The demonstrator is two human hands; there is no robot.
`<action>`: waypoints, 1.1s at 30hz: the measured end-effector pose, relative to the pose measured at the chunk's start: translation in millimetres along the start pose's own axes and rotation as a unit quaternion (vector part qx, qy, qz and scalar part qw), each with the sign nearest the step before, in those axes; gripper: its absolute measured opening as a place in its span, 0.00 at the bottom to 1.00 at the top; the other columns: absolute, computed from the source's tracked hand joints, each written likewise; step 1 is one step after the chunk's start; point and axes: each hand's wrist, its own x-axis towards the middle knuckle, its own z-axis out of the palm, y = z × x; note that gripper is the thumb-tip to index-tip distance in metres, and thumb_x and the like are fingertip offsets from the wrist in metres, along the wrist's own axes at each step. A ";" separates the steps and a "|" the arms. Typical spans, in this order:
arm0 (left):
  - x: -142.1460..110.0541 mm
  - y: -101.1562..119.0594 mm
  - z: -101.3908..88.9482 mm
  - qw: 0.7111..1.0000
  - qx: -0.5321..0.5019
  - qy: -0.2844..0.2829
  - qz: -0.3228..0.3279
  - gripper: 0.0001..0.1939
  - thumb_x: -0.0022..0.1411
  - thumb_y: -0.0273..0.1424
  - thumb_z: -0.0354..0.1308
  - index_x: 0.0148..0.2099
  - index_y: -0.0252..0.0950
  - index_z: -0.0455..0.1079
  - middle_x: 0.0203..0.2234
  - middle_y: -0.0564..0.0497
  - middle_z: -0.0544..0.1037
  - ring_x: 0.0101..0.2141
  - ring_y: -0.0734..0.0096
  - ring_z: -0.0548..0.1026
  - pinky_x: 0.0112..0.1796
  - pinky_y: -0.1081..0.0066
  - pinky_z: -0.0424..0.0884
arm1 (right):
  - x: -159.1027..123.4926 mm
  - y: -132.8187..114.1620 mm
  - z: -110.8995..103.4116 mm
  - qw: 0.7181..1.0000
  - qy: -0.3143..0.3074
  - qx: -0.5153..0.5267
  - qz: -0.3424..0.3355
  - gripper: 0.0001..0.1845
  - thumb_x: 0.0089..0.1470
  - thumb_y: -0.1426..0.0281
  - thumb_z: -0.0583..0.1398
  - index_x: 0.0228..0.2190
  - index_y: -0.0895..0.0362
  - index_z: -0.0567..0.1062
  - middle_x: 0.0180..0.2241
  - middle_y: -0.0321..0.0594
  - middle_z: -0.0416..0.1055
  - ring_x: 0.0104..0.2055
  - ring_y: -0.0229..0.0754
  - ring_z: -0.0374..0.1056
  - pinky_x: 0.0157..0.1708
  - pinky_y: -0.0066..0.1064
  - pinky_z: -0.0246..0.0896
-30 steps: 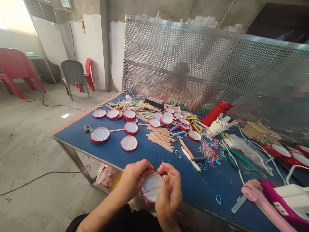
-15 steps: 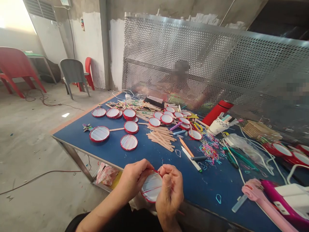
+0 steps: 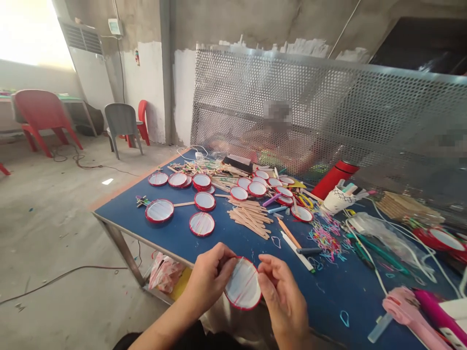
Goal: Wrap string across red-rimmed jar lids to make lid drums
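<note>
My left hand (image 3: 215, 270) grips a small round disc (image 3: 243, 287) by its upper left edge, thumb over the rim. The disc has a red rim and a whitish face crossed by thin reddish lines, and is tilted toward me over the table's front edge. Close to its right rim is my right hand (image 3: 284, 296), fingers loosely curled and apart from the thumb; whether the tips touch the rim I cannot tell. Similar discs lie on the blue table (image 3: 233, 243), among them a striped one (image 3: 202, 224) and one on a wooden stick (image 3: 159, 211).
Beyond the hands lie a pile of craft sticks (image 3: 250, 217), a white marker (image 3: 297, 250) and colourful rubber bands (image 3: 326, 236). A pen cup (image 3: 338, 199) and a red flask (image 3: 335, 179) stand by the perforated metal panel (image 3: 310, 92). A pink tool (image 3: 404, 311) lies at right.
My right hand has moved away to the right from the disc's top edge, where both hands were pinching something red. The disc shows more fully now. The camera view has shifted slightly.
</note>
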 end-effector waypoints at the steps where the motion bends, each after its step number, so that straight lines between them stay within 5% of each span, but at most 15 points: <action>1: -0.2 0.6 0.9 1.000 -0.004 0.005 -0.005 0.05 0.62 0.27 0.53 0.33 0.37 0.69 0.20 0.57 0.72 0.22 0.76 0.68 0.25 0.78 0.63 | -1.6 -4.1 -2.5 0.999 -0.021 0.017 0.037 0.23 0.52 0.51 0.64 0.42 0.55 0.73 0.29 0.39 0.73 0.28 0.42 0.69 0.27 0.31 0.65; 5: -0.3 2.7 3.0 0.999 -0.023 0.012 -0.023 0.05 0.62 0.27 0.53 0.32 0.37 0.67 0.22 0.56 0.73 0.24 0.75 0.69 0.26 0.77 0.63 | -1.7 -9.3 -11.5 0.987 -0.077 0.055 0.127 0.23 0.49 0.52 0.67 0.40 0.55 0.73 0.28 0.38 0.75 0.22 0.38 0.66 0.20 0.28 0.61; 10: -6.7 -7.8 9.2 0.988 -0.144 0.025 -0.044 0.07 0.68 0.37 0.50 0.43 0.39 0.64 0.22 0.57 0.72 0.19 0.74 0.71 0.21 0.76 0.64 | 27.8 -11.0 -24.7 0.981 -0.138 0.027 0.130 0.22 0.47 0.52 0.68 0.36 0.56 0.76 0.32 0.41 0.76 0.30 0.44 0.73 0.26 0.31 0.68; 12: -12.4 -14.7 12.0 0.986 -0.156 0.035 -0.039 0.11 0.71 0.39 0.44 0.39 0.40 0.62 0.21 0.56 0.73 0.18 0.72 0.73 0.21 0.75 0.67 | 47.3 -14.6 -25.6 0.986 -0.125 0.006 0.113 0.21 0.47 0.53 0.67 0.37 0.56 0.75 0.30 0.39 0.76 0.26 0.40 0.70 0.24 0.29 0.65; 16: -23.1 -24.2 12.1 0.990 -0.023 0.017 0.140 0.15 0.71 0.37 0.48 0.31 0.40 0.64 0.23 0.49 0.77 0.25 0.68 0.77 0.33 0.71 0.76 | 90.2 -19.0 -12.6 0.983 -0.154 -0.058 0.080 0.17 0.51 0.57 0.63 0.38 0.56 0.74 0.26 0.34 0.73 0.19 0.35 0.64 0.16 0.23 0.52; 22: -22.9 -28.5 7.6 0.938 0.027 0.016 0.346 0.13 0.73 0.35 0.44 0.37 0.40 0.66 0.23 0.49 0.78 0.27 0.69 0.78 0.46 0.68 0.77 | 127.5 -5.9 30.7 0.962 -0.235 -0.125 0.067 0.08 0.46 0.68 0.61 0.31 0.56 0.74 0.18 0.29 0.68 0.16 0.33 0.62 0.13 0.22 0.47; 27: -18.6 -27.9 5.6 0.928 0.038 -0.005 0.371 0.11 0.73 0.32 0.45 0.37 0.39 0.65 0.24 0.50 0.78 0.29 0.70 0.78 0.50 0.67 0.75 | 127.0 3.3 49.4 0.961 -0.228 -0.142 0.062 0.10 0.50 0.65 0.59 0.33 0.57 0.76 0.26 0.38 0.75 0.17 0.34 0.64 0.13 0.23 0.50; 33: -16.6 -26.0 8.1 0.928 0.076 0.017 0.364 0.09 0.71 0.29 0.47 0.41 0.38 0.68 0.26 0.50 0.82 0.32 0.69 0.81 0.49 0.69 0.76 | 116.8 -9.6 27.0 0.969 -0.174 -0.174 0.033 0.14 0.53 0.60 0.56 0.34 0.56 0.73 0.17 0.31 0.69 0.13 0.32 0.55 0.15 0.24 0.48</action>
